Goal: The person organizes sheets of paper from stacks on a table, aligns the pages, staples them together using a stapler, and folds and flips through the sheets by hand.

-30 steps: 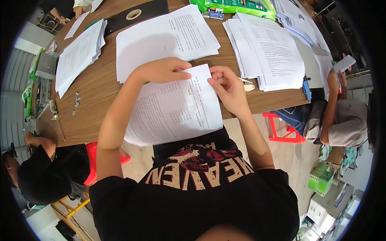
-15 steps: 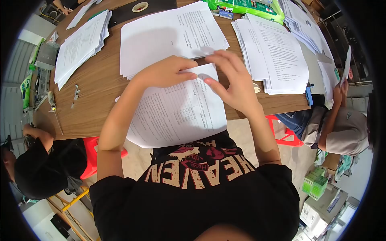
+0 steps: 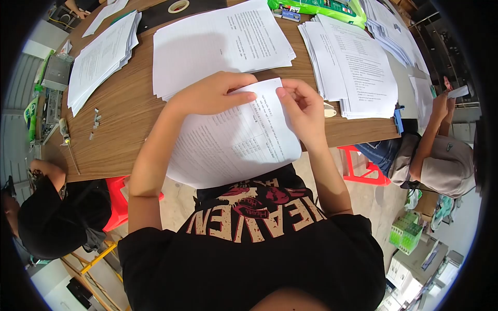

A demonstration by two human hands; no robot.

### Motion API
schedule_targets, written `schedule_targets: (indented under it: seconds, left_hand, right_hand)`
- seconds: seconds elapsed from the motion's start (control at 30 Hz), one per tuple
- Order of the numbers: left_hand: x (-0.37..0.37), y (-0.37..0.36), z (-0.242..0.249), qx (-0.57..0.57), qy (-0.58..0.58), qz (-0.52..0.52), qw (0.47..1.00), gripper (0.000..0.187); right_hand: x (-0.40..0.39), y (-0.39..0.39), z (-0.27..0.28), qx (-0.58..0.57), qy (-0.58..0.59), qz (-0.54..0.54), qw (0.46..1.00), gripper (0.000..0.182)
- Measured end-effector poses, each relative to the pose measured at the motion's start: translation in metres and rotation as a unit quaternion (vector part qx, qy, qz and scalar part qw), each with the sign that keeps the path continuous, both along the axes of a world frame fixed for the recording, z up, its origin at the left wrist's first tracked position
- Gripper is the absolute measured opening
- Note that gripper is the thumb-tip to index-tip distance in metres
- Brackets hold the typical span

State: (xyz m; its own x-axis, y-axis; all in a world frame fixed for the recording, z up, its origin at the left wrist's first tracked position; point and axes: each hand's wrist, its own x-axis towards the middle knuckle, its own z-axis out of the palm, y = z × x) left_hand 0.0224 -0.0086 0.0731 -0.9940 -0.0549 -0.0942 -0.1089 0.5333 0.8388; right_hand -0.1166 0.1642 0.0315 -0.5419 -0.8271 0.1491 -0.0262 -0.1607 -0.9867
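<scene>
Printed sheets (image 3: 233, 140) hang over the table's front edge, their top edge raised between my hands. My left hand (image 3: 218, 95) pinches them near the top, thumb on the printed face and fingers behind. At the top right corner, my right hand (image 3: 302, 106) grips the sheets between thumb and curled fingers. Just beyond my hands lies a wide stack of printed paper (image 3: 207, 46). Another stack (image 3: 358, 72) rests to the right of my right hand, with a small cream-coloured piece (image 3: 329, 110) at its near left corner.
On the wooden table (image 3: 122, 124) are a paper stack (image 3: 104, 57), a screwdriver (image 3: 65, 133), a tape roll (image 3: 179, 6), a green package (image 3: 337, 11) and a blue clamp (image 3: 398, 120). People sit at left (image 3: 62, 217) and right (image 3: 446, 160), near red stools (image 3: 363, 166).
My right hand has come down from above the sheets and closed on their corner. The sheets' right side has shifted slightly right. The person at right has lowered a paper.
</scene>
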Motion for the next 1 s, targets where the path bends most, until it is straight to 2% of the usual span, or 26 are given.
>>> schedule_targets:
  seconds: [0.07,0.2,0.27,0.3,0.4,0.43,0.47,0.53,0.6,0.67,0.7,0.73,0.77,0.8,0.83,0.87,0.9,0.93,0.97,1.0]
  left_hand:
    - [0.000,0.002,-0.007,0.046,0.040,0.019,0.998,0.028]
    - [0.002,0.001,-0.007,0.008,0.026,0.035,0.999,0.028]
    - [0.004,0.001,-0.010,0.062,0.034,0.076,0.995,0.026]
    - [0.004,0.002,-0.011,0.061,0.035,0.078,0.994,0.026]
    - [0.005,0.007,-0.016,0.066,0.059,0.082,0.993,0.024]
    - [0.006,0.010,-0.020,0.062,0.070,0.107,0.990,0.024]
    - [0.006,0.013,-0.022,0.058,0.081,0.133,0.986,0.025]
    - [0.012,0.017,-0.007,0.016,0.067,0.138,0.988,0.024]
    - [0.021,0.018,0.010,-0.031,0.057,0.138,0.988,0.023]
    - [0.034,0.022,0.024,0.030,0.162,0.232,0.959,0.020]
    - [0.038,0.025,0.030,0.027,0.167,0.235,0.957,0.020]
    - [0.042,0.028,0.038,0.090,0.216,0.274,0.933,0.020]
    - [0.044,0.030,0.045,0.151,0.265,0.309,0.901,0.021]
    - [0.044,0.030,0.050,0.145,0.270,0.310,0.900,0.021]
    - [0.043,0.032,0.055,0.118,0.307,0.310,0.892,0.021]
    - [0.042,0.033,0.060,0.092,0.345,0.309,0.882,0.022]
    - [0.041,0.033,0.064,0.088,0.351,0.308,0.880,0.022]
    - [0.041,0.033,0.069,0.092,0.387,0.331,0.856,0.022]
    - [0.042,0.032,0.073,0.095,0.422,0.354,0.829,0.022]
    - [0.045,0.030,0.077,0.090,0.429,0.354,0.826,0.022]
  right_hand:
    - [-0.001,-0.001,-0.004,0.013,0.013,0.002,1.000,0.020]
    - [-0.001,-0.004,0.010,-0.032,0.030,-0.013,0.999,0.031]
    - [-0.004,-0.004,0.014,-0.035,0.172,-0.094,0.980,0.043]
    - [0.000,0.001,0.013,0.001,0.247,-0.013,0.969,0.048]
    - [0.001,0.002,0.022,0.015,0.305,0.005,0.952,0.050]
    - [-0.005,0.000,0.020,0.013,0.326,-0.056,0.943,0.052]
    - [-0.006,0.001,0.023,0.014,0.329,-0.056,0.943,0.052]
    - [0.000,0.004,0.028,0.003,0.344,0.078,0.936,0.053]
    - [-0.012,0.015,0.032,-0.011,0.344,0.066,0.937,0.060]
    - [-0.029,0.032,0.045,-0.001,0.227,-0.026,0.973,0.069]
    - [-0.042,0.038,0.040,-0.009,0.175,-0.004,0.985,0.084]
    - [-0.043,0.038,0.034,-0.015,0.177,-0.001,0.984,0.084]
    - [-0.042,0.038,0.028,-0.078,0.042,0.083,0.993,0.090]
    - [-0.040,0.037,0.026,-0.137,-0.092,0.165,0.972,0.097]
    - [-0.036,0.035,0.026,-0.118,-0.147,0.202,0.961,0.109]
    - [-0.034,0.032,0.028,-0.122,-0.142,0.204,0.961,0.109]
    - [-0.033,0.030,0.031,-0.126,-0.159,0.155,0.967,0.108]
    - [-0.032,0.028,0.032,-0.129,-0.177,0.106,0.970,0.108]
    - [-0.039,0.024,0.030,-0.180,-0.206,0.142,0.951,0.101]
    - [-0.043,0.024,0.035,-0.184,-0.201,0.149,0.951,0.101]
